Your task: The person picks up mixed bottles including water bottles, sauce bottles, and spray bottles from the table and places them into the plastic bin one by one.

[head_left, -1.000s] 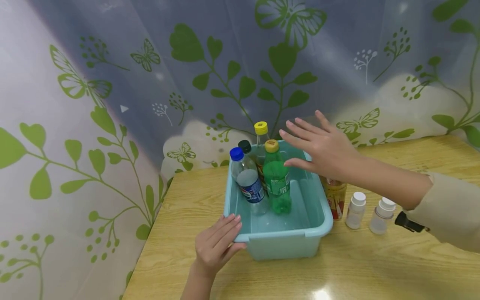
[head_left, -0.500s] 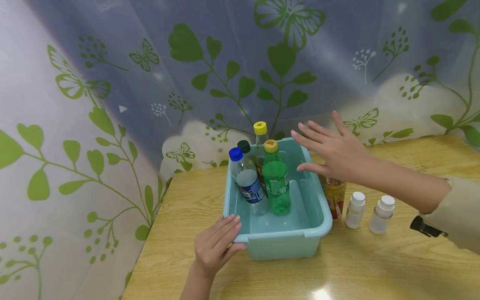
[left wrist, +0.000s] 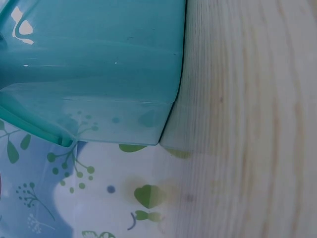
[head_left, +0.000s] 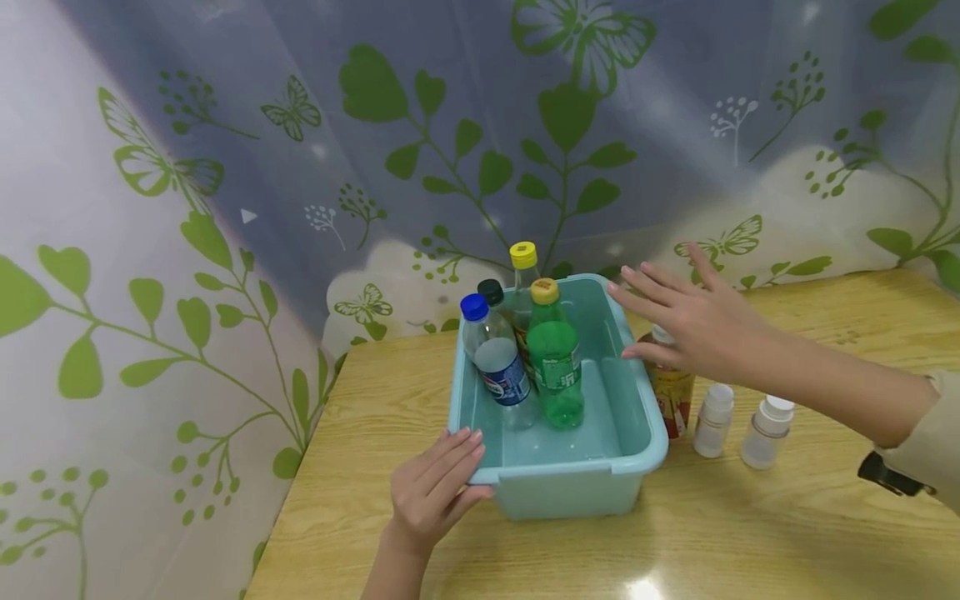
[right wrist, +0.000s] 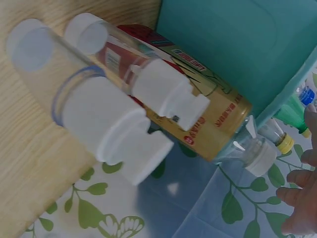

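Note:
A light-blue plastic tub (head_left: 567,490) stands on the table. My left hand (head_left: 435,490) rests on its front left corner, fingers laid straight over the rim. Inside stand a blue-capped Pepsi bottle (head_left: 504,371), a green bottle (head_left: 556,358), a yellow-capped bottle (head_left: 524,268) and a dark-capped bottle (head_left: 491,292). My right hand (head_left: 693,321) is spread above the tub's right rim and holds nothing. Partly hidden beneath it is a gold-labelled bottle (right wrist: 210,116) with a white cap, standing outside the tub.
Two small clear bottles with white caps, a nearer-tub bottle (head_left: 713,421) and an outer bottle (head_left: 767,432), stand right of the tub. The wooden table (head_left: 360,408) meets a leaf-and-butterfly printed curtain (head_left: 450,167) behind and at left.
The right hand has moved rightward, away from the green bottle, staying spread. The left hand, tub and bottles have kept their places.

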Tool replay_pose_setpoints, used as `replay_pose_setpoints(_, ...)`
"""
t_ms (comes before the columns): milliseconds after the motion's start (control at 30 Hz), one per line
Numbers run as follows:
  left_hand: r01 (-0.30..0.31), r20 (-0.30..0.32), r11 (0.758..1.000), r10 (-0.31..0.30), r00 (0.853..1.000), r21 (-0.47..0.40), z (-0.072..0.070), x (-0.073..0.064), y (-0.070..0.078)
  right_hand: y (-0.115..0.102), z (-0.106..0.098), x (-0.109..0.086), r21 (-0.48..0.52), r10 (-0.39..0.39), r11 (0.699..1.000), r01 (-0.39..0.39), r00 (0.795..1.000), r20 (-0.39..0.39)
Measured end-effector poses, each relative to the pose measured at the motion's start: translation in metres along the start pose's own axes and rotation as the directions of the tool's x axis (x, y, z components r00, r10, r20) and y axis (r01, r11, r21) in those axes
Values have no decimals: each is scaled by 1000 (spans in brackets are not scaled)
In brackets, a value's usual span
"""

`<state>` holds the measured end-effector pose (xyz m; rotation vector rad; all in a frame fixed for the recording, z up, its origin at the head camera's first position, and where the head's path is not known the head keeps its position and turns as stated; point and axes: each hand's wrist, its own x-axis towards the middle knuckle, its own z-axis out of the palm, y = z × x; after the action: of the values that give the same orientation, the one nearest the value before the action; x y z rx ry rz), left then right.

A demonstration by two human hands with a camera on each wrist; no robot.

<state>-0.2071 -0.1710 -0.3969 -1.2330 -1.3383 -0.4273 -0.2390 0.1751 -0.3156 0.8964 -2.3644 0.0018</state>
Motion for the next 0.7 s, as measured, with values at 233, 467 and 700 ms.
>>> replay_pose_setpoints(233, 5, -1, 1000, -5, 1000, 6, 1, 0, 0, 1, 2, -12, 1, 42, 999, -42, 998, 44)
replay_pose_setpoints(467, 15, 1, 1000, -15, 1000, 7, 1, -1, 1, 8, 4, -22, 19, 51, 999, -51, 999, 12)
replay_pose_setpoints(700, 11, -7, 1000, -11, 1000, -4, 2, -1, 1, 14, 12, -32, 15, 25, 1000, -24, 999, -26)
